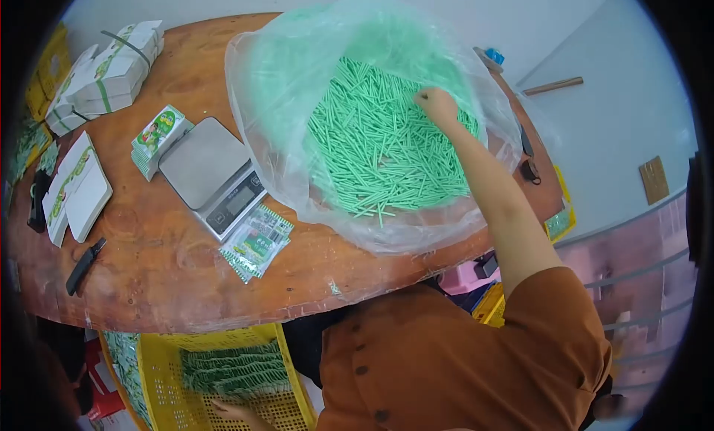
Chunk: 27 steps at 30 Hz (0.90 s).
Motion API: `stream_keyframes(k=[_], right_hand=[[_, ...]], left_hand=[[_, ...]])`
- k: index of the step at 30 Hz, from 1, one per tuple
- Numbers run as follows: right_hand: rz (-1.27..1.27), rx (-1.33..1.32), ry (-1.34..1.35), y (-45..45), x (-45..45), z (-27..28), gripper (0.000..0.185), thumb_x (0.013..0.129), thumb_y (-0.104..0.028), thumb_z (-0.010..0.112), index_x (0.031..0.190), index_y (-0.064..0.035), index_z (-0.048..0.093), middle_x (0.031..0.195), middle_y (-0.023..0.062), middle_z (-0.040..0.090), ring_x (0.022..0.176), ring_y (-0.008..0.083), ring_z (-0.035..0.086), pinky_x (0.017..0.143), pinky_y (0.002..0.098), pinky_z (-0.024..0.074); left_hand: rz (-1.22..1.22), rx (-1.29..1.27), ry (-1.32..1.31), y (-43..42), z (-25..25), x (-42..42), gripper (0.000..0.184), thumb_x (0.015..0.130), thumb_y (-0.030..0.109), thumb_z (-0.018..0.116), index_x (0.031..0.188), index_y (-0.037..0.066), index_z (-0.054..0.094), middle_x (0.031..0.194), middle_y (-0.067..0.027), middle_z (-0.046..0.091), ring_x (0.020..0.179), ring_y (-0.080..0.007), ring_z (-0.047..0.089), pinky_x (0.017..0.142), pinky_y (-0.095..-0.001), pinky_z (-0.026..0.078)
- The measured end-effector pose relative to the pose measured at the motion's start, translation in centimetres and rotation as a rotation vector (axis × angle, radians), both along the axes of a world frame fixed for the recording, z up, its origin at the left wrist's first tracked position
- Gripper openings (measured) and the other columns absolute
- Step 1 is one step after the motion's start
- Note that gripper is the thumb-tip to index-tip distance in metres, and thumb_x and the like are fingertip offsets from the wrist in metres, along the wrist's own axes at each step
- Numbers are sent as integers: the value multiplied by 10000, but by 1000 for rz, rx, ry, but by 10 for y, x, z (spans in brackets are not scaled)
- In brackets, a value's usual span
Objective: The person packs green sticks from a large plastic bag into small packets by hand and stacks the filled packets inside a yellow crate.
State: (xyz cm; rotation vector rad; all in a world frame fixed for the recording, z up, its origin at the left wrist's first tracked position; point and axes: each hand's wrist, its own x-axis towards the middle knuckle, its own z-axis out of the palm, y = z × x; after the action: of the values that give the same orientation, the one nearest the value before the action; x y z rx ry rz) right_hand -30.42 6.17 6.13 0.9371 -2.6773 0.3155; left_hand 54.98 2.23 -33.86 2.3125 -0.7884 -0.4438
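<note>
My right hand (437,107) reaches over a big heap of thin mint-green sticks (372,145), its fingers closed. Whatever it may be gripping is too small or hidden to make out. The sticks lie in a large clear plastic bag (279,167), spread wide at its mouth on the wooden table (156,275). Low in the view, my left hand (230,411) is inside a yellow plastic basket (160,379), fingers apart and nothing seen in them. Rows of green packets (238,368) line the basket's far side, beyond that hand.
Left of the bag stands a digital scale (208,167), with flat printed packets (256,241) at its front and a small carton (160,137) behind. Further left are flat white cartons (78,185), a black-handled cutter (85,267) and strapped carton bundles (111,70).
</note>
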Motion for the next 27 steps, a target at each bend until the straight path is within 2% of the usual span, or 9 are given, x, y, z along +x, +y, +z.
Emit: stream_keyframes(k=[4, 7, 8, 9, 11, 14, 19, 21, 27], right_hand=[[-242, 101, -101, -41, -2, -6, 377, 764, -431, 580, 749, -67, 677, 761, 117, 652, 716, 286, 618, 634, 407, 457], [-334, 52, -214, -52, -4, -27, 390, 757, -403, 586, 856, -30, 645, 897, 133, 648, 813, 318, 613, 686, 434, 467], [-296, 50, -42, -52, -2, -37, 389, 773, -391, 571, 878, -22, 633, 929, 133, 640, 846, 318, 607, 705, 434, 462], [-256, 45, 132, -49, -2, -44, 388, 789, -379, 555, 899, -13, 621, 962, 133, 632, 878, 318, 601, 724, 435, 457], [-208, 82, 119, -41, -9, -47, 394, 807, -380, 533, 919, -11, 615, 989, 128, 624, 917, 296, 585, 744, 428, 450], [-47, 84, -39, -24, -29, -38, 373, 834, -355, 500, 938, -11, 597, 968, 132, 616, 924, 296, 573, 753, 431, 443], [385, 114, -299, -5, 13, 35, 263, 833, -256, 502, 944, -29, 575, 817, 185, 604, 814, 348, 585, 697, 454, 441], [448, 485, -222, -14, 41, 22, 262, 851, -259, 497, 953, -22, 546, 775, 191, 598, 776, 374, 577, 660, 450, 438], [639, 212, -405, 15, 63, 21, 233, 865, -231, 501, 967, -21, 502, 775, 195, 592, 752, 370, 574, 644, 447, 435]], left_hand=[[-5, -121, 131, -11, 77, 4, 642, 849, 504, 512, 1268, 24, 433, 1262, -177, 451, 1073, -325, 495, 871, -449, 436], [-21, -203, 185, -21, 126, -4, 676, 832, 509, 536, 1295, 32, 410, 1306, -173, 420, 1101, -330, 476, 899, -465, 414], [-25, -222, 184, -27, 137, -8, 688, 827, 511, 545, 1303, 35, 403, 1321, -172, 409, 1110, -332, 470, 908, -470, 406], [-12, -195, 139, -33, 133, -2, 626, 850, 463, 541, 1272, 13, 433, 1292, -199, 427, 1098, -345, 471, 910, -445, 409], [-86, -241, 38, -50, 93, 23, 598, 875, 479, 480, 1242, 7, 455, 1235, -192, 467, 1071, -328, 493, 897, -425, 437], [-185, -264, -104, -62, 104, 17, 564, 905, 471, 427, 1216, 2, 471, 1184, -188, 501, 1065, -314, 503, 898, -396, 455], [-483, -432, -253, -57, 290, -119, 381, 931, 285, 465, 1123, -36, 540, 1054, -175, 570, 981, -259, 549, 870, -360, 461], [-612, -633, -92, -52, 346, -189, 287, 930, 213, 478, 1031, -40, 568, 1019, -133, 579, 901, -198, 554, 767, -326, 470], [-1355, -488, 576, -38, 431, -371, 157, 843, -24, 480, 938, -34, 604, 925, -150, 631, 854, -213, 601, 766, -306, 471]])
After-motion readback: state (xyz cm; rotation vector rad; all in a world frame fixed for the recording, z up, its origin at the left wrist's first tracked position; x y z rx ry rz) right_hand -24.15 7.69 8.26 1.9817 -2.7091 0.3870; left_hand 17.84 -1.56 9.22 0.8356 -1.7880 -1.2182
